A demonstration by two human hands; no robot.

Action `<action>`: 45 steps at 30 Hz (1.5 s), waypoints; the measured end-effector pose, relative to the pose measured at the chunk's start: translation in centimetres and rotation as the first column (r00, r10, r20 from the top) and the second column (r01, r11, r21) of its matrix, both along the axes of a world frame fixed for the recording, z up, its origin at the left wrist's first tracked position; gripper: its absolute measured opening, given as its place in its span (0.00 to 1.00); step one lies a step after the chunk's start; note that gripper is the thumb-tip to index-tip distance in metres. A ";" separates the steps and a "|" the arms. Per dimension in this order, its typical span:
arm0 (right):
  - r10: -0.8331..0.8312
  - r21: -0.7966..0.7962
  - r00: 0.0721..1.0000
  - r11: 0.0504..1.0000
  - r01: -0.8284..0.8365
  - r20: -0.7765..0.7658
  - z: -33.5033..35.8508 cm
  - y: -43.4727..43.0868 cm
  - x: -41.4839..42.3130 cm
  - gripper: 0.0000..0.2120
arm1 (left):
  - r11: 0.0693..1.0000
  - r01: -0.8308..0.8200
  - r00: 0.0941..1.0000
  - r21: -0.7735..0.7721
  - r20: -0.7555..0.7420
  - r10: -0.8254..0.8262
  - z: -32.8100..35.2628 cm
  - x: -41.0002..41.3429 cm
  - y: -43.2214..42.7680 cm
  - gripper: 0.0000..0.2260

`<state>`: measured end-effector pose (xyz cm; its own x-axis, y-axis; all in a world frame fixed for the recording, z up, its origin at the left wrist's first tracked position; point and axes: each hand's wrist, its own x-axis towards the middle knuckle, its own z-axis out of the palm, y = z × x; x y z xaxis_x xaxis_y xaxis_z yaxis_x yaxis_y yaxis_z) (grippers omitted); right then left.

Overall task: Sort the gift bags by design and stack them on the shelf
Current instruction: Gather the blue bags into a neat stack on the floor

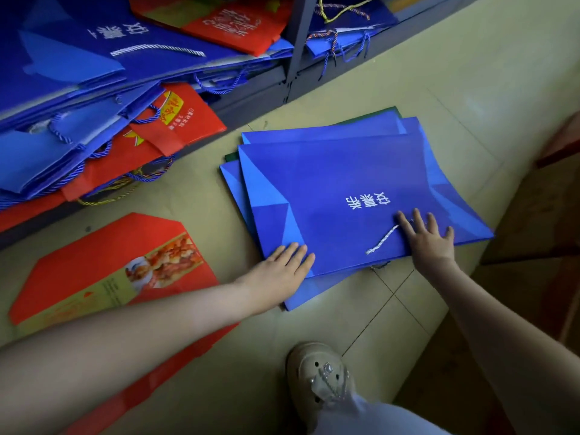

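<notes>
Blue gift bags [329, 130] are stacked flat on the tiled floor [470, 89], near the shelf [301, 42]. The top bag [329, 189] is pressed by both hands. The left hand [282, 265] is laid flat on its near corner. The right hand [430, 240] is spread, fingers straight, over its white cord handle [381, 240]. A red gift bag [110, 268] is laid flat alongside.

Bag stack [345, 183] on floor [455, 89], flat bag [94, 262] to L, shelf [299, 42] behind

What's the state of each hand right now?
Left hand: open, fingers flat on the top blue bag near its corner.
Right hand: open, fingers spread flat on the same bag.
</notes>
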<state>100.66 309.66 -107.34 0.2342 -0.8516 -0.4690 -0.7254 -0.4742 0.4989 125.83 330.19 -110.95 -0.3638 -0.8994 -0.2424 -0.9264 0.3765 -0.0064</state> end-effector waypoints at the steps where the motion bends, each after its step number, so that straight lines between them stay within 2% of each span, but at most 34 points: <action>1: -0.051 -0.015 0.999 0.999 0.051 -0.007 -0.6 -0.3 0.9 0.43 | 1.000 -0.006 1.000 0.008 -0.031 0.006 -0.1 0.1 -0.3 0.22; 2: -0.088 -0.028 0.996 0.996 0.087 -0.028 -1.0 -0.7 1.6 0.42 | 1.000 0.006 0.998 0.019 -0.061 -0.005 0.1 0.1 -0.6 0.23; 5: -0.065 -0.035 0.987 0.998 0.061 -0.147 -1.2 -1.6 4.4 0.36 | 0.946 0.025 0.993 0.324 -0.114 0.012 0.0 0.6 -1.2 0.31; 6: -0.023 -0.033 0.988 0.999 0.018 -0.156 -1.0 -1.8 5.6 0.35 | 0.947 -0.010 0.990 0.322 -0.133 0.056 0.2 1.1 -1.4 0.33; 8: 0.090 -0.057 0.995 0.994 -0.093 -0.045 -0.2 -1.8 9.0 0.38 | 0.989 -0.105 0.977 0.106 -0.173 0.123 0.8 3.1 -1.7 0.38; 10: 0.234 -0.118 0.939 0.970 -0.211 0.251 0.9 -1.0 13.6 0.40 | 0.965 -0.216 0.969 -0.150 -0.155 0.193 2.6 6.0 -1.8 0.35; 11: 0.317 -0.161 0.851 0.948 -0.274 0.418 1.6 -0.3 16.2 0.40 | 0.928 -0.272 0.959 -0.255 -0.150 0.240 3.8 7.6 -1.6 0.32; 13: 0.463 -0.296 0.601 0.884 -0.361 0.652 3.2 1.5 21.6 0.38 | 0.815 -0.385 0.923 -0.432 -0.166 0.348 6.9 11.1 -0.9 0.29; 16: 0.526 -0.395 0.271 0.820 -0.415 0.806 6.2 4.6 28.8 0.35 | 0.621 -0.532 0.812 -0.576 -0.138 0.567 10.7 16.4 1.5 0.28; 18: 0.506 -0.388 0.145 0.788 -0.478 0.850 7.7 7.0 32.9 0.35 | 0.536 -0.624 0.686 -0.568 -0.069 0.725 11.8 19.9 3.9 0.27; 20: 0.490 -0.337 0.136 0.751 -0.568 0.861 8.3 8.9 36.4 0.34 | 0.480 -0.730 0.556 -0.486 -0.015 0.831 12.7 22.5 5.9 0.28; 23: 0.412 -0.196 0.172 0.708 -0.679 0.895 7.7 11.0 39.8 0.33 | 0.337 -0.917 0.349 -0.212 -0.019 0.937 12.8 24.5 7.9 0.30; 24: 0.389 -0.155 0.194 0.706 -0.691 0.901 7.6 11.5 40.5 0.32 | 0.301 -0.946 0.309 -0.122 -0.048 0.950 12.6 24.8 8.3 0.30; 26: 0.381 -0.098 0.274 0.720 -0.688 0.883 7.3 11.8 41.3 0.31 | 0.301 -0.953 0.301 -0.024 -0.113 0.947 13.1 25.3 8.9 0.28; 29: 0.392 -0.059 0.382 0.758 -0.650 0.837 7.7 12.2 41.7 0.34 | 0.273 -0.951 0.301 -0.145 -0.229 0.926 14.4 26.6 10.1 0.23; 31: 0.393 -0.054 0.404 0.769 -0.637 0.826 8.1 12.2 41.7 0.36 | 0.244 -0.946 0.281 -0.212 -0.165 0.945 14.7 28.1 10.9 0.25; 33: 0.377 -0.033 0.417 0.773 -0.633 0.827 8.5 12.2 41.6 0.37 | 0.211 -0.970 0.220 -0.125 -0.071 0.973 14.4 29.8 11.8 0.28; 34: 0.359 -0.027 0.417 0.784 -0.620 0.835 8.5 12.2 41.6 0.37 | 0.198 -0.979 0.200 -0.048 -0.035 0.979 14.2 30.3 12.1 0.29; 36: 0.288 -0.025 0.391 0.830 -0.557 0.874 8.6 12.4 41.6 0.34 | 0.274 -0.961 0.270 -0.032 0.099 0.958 13.7 30.7 12.3 0.27; 38: 0.196 -0.029 0.314 0.884 -0.467 0.929 8.7 12.6 41.7 0.31 | 0.409 -0.901 0.374 -0.143 0.218 0.901 13.5 30.5 12.5 0.28; 39: 0.116 0.009 0.270 0.906 -0.422 0.956 9.0 12.9 41.7 0.31 | 0.449 -0.871 0.393 -0.201 0.267 0.880 13.5 30.3 12.7 0.28; 40: 0.006 0.079 0.221 0.924 -0.374 0.975 9.1 13.1 41.6 0.30 | 0.487 -0.833 0.409 -0.264 0.299 0.862 13.4 30.0 12.9 0.28; 41: -0.143 0.180 0.133 0.925 -0.334 0.981 9.5 13.6 41.6 0.29 | 0.518 -0.795 0.427 -0.317 0.315 0.848 13.7 29.7 13.0 0.27; 42: -0.341 0.339 0.047 0.890 -0.305 0.939 9.7 14.0 41.6 0.29 | 0.539 -0.742 0.445 -0.399 0.309 0.841 14.0 29.4 13.1 0.26; 43: -0.545 0.510 -0.029 0.802 -0.312 0.838 10.3 14.6 41.5 0.32 | 0.557 -0.685 0.495 -0.470 0.261 0.829 14.3 29.0 13.0 0.24; 45: -0.827 0.741 -0.124 0.549 -0.386 0.548 10.8 15.7 41.4 0.41 | 0.555 -0.580 0.627 -0.596 0.108 0.771 14.8 27.8 12.1 0.19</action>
